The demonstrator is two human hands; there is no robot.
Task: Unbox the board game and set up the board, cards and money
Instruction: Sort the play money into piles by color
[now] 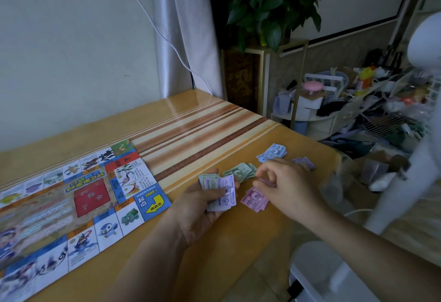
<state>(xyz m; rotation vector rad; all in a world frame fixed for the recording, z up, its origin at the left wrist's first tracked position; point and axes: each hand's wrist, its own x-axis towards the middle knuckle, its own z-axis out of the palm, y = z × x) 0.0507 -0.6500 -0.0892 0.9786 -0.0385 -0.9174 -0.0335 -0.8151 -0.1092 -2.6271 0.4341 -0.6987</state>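
- Head view: the left hand (202, 206) lies palm up, its fingers and thumb curled round a fan of notes (222, 193) with lilac on top.
- The right hand (286, 182) hovers with its fingers curled; whether they pinch a note cannot be told.
- The pink pile (254, 200) lies just under its fingertips, the green pile (241, 169) just beyond them, and the blue pile (273, 151) farther off.
- The board (71, 196) lies flat, left of the left fingers.

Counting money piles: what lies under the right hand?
A pink pile of notes pokes out beneath the right hand; the hand covers its far side, and part of a lilac pile behind it.
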